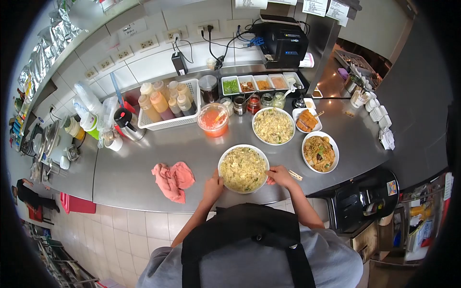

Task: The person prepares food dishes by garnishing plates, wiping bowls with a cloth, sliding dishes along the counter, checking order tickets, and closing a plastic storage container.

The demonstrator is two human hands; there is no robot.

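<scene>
A white bowl of fried rice [243, 169] stands near the front edge of the steel counter [125, 173]. My left hand [212, 186] grips its left rim, and my right hand [280, 176] holds the right rim. Behind it sits a second bowl of fried rice [273, 126]. To the right are a bowl of noodles [320, 152] and a small dish of fried pieces [307, 120]. A pink cloth [174, 180] lies crumpled left of my left hand. Just beyond my right hand are wrapped chopsticks [295, 175].
At the back stand a white basket of sauce bottles [168, 124], a tub of red sauce [213, 120], a topping tray [261, 84] and small jars. A black printer [285, 44] is above. A black bin [367, 194] stands at the right; a person [36, 194] is far left.
</scene>
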